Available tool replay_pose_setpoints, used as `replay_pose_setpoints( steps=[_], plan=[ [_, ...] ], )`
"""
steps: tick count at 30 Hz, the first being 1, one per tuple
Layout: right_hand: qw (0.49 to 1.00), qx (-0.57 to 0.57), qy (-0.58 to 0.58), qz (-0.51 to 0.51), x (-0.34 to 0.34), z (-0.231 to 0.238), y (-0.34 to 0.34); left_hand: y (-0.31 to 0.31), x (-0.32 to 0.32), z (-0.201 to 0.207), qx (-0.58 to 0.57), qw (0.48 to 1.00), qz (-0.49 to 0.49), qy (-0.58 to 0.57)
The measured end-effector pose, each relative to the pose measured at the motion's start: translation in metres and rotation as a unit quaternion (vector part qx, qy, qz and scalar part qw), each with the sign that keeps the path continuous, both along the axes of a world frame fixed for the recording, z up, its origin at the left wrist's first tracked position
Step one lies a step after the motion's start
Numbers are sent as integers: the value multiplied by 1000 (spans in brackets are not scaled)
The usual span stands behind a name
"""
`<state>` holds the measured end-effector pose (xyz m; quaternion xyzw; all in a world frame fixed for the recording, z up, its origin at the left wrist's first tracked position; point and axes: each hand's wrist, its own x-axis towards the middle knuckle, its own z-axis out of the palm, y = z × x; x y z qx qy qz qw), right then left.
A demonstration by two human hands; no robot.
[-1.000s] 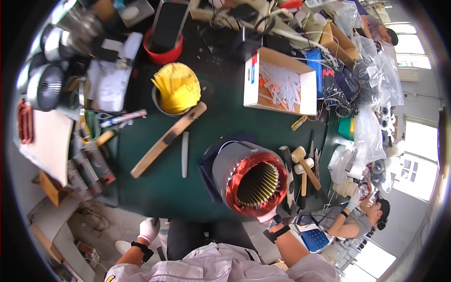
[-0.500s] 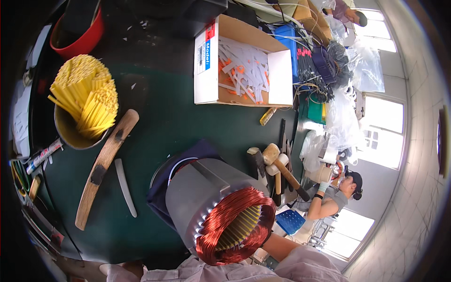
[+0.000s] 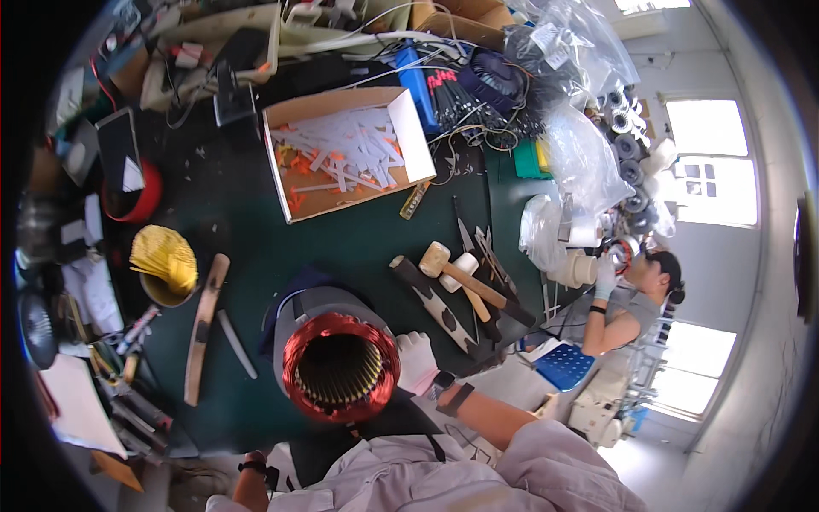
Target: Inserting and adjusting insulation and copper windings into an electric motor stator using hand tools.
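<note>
Stator (image 3: 337, 363) near table (image 3: 341, 247) front edge; mallets (image 3: 452, 264) right; cardboard box (image 3: 345, 154) behind.

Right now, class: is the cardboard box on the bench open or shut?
Open. The cardboard box has its flap folded back, and the white and orange strips inside lie in plain view.

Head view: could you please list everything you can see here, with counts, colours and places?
motor stator: one, grey shell, copper-red windings, near table edge.
cardboard box: one, brown, holding white and orange strips, table centre back.
mallets: two, pale heads, right of the stator.
wooden sticks: two, brown and grey, left of the stator.
bowl of yellow strips: one, far left.
red tub: one, back left.
co-worker: one, grey top, far right.
right hand: white glove, touching the stator's side.
left hand: hidden; only a forearm with wristband shows.
</note>
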<state>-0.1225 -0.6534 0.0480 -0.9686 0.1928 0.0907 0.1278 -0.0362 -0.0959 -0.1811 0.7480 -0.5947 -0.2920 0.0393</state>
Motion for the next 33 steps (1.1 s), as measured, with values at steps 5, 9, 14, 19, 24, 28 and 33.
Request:
replay_pose_setpoints(
  steps=[5, 9, 14, 19, 24, 28, 33],
  plan=[
    [998, 16, 54, 4, 4, 33, -12, -61, 63, 152, 282, 865, 302, 284],
    [985, 76, -81, -132, -25, 66, -18, -88, 107, 256, 192, 946, 26, 260],
    [964, -25, -114, -240, -79, 122, -69, -221, 157, 358, 174, 838, 352, 379],
    [928, -126, -183, -300, -150, 141, -189, -311, 183, 397, -48, 807, 485, 333],
    [849, -247, -111, -454, -221, 181, -304, -341, 175, 414, -102, 817, 454, 339],
    [836, -125, -75, -529, -234, 154, -373, -301, 170, 409, -76, 830, 483, 268],
    [864, -118, -96, -479, -274, 144, -397, -268, 180, 388, -87, 825, 520, 203]
  ],
)
